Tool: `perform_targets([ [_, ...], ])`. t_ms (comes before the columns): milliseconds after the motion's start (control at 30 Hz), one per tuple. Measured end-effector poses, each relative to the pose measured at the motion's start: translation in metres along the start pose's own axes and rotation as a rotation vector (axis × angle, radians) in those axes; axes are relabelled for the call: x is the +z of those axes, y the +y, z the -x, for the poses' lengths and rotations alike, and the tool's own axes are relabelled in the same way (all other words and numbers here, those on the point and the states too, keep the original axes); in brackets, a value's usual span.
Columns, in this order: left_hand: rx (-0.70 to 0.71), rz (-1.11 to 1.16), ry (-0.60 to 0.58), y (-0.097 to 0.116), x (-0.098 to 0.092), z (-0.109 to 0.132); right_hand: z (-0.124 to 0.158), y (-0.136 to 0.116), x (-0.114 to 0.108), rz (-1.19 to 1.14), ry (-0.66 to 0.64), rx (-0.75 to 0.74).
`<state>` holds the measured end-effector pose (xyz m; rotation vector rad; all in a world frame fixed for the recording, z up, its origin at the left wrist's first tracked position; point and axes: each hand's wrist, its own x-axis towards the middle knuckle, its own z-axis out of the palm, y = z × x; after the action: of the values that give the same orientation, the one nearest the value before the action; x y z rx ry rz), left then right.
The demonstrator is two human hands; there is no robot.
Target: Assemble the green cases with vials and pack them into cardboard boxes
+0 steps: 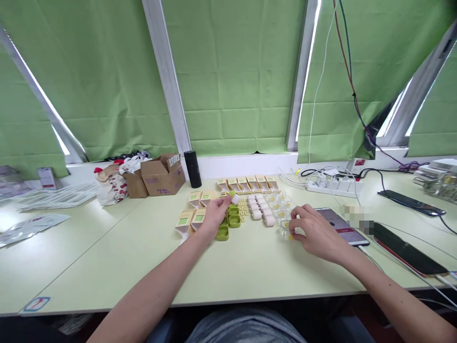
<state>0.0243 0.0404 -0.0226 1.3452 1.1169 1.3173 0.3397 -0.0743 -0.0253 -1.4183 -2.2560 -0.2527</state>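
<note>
My left hand is closed on a small green-and-pale-pink block, above the green square trays. My right hand has its fingers curled in a pinch at a clear plastic piece with a yellow spot, at the near end of rows of similar clear pieces. Between the hands stand two rows of pale pink blocks and small yellow pieces. Folded cream cartons with green windows lie left of the trays; more cartons line up behind.
Right of my right hand lie a tablet-like device and a dark phone with cables. Behind them sits a white power strip. A black cylinder and a cardboard box stand at the back left.
</note>
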Motion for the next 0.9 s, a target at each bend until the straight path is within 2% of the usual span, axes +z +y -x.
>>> perform_targets([
  [167, -0.002, 0.029, -0.009, -0.001, 0.000, -0.001, -0.036, -0.028, -0.003, -0.645, -0.012, 0.094],
  [333, 0.019, 0.029, 0.009, -0.004, -0.003, -0.004, -0.093, -0.054, 0.020, -1.286, -0.047, 0.254],
  [400, 0.020, 0.034, 0.018, -0.006, -0.004, -0.006, -0.111, -0.060, 0.031, -1.502, 0.011, 0.291],
  [467, 0.016, 0.038, 0.041, -0.007, -0.005, -0.007, -0.124, -0.062, 0.044, -1.676, 0.074, 0.390],
  [567, 0.006, 0.054, 0.078, -0.006, -0.005, -0.007, -0.131, -0.062, 0.065, -1.802, 0.153, 0.536],
  [667, -0.016, 0.105, 0.087, -0.003, -0.004, -0.004, -0.129, -0.062, 0.080, -1.808, 0.182, 0.540],
  [767, -0.036, 0.141, 0.084, 0.000, -0.003, -0.002, -0.125, -0.064, 0.084, -1.920, 0.142, 0.521],
  [900, -0.033, 0.140, 0.103, 0.001, -0.003, -0.003, -0.121, -0.065, 0.080, -1.972, 0.204, 0.479],
])
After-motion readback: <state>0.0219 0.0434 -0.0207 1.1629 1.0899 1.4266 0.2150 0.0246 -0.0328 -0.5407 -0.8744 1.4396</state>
